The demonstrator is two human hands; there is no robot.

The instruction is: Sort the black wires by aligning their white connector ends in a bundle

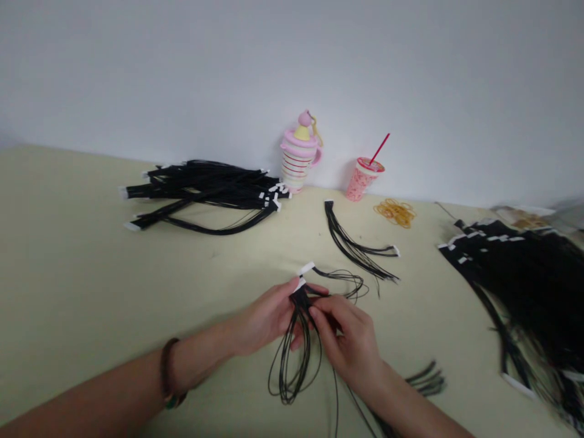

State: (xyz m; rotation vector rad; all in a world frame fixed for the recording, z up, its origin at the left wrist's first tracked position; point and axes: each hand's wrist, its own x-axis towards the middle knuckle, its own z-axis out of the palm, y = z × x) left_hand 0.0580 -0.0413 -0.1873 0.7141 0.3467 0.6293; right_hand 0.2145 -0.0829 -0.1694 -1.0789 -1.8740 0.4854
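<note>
Black wires fill your grip: your left hand (264,319) pinches a thin bundle (296,347) just under its white connector (300,284), and your right hand (349,340) closes finger and thumb on the strands beside it. The bundle sits low and centre, its loop hanging down to the tabletop (68,255). To do this well, I'd judge, keep the left pinch firm at the connector so the ends stay level, and let the right fingers comb the strands together without kinking them.

Going left to right across the pale yellow-green tabletop: a big black wire pile (205,194), a pink striped toy (298,155), a loose bundle (356,243), a pink cup (362,178) with a red straw, rubber bands (396,212), then a large heap (524,274) at the right edge. A plain pale wall (182,73) runs behind.
</note>
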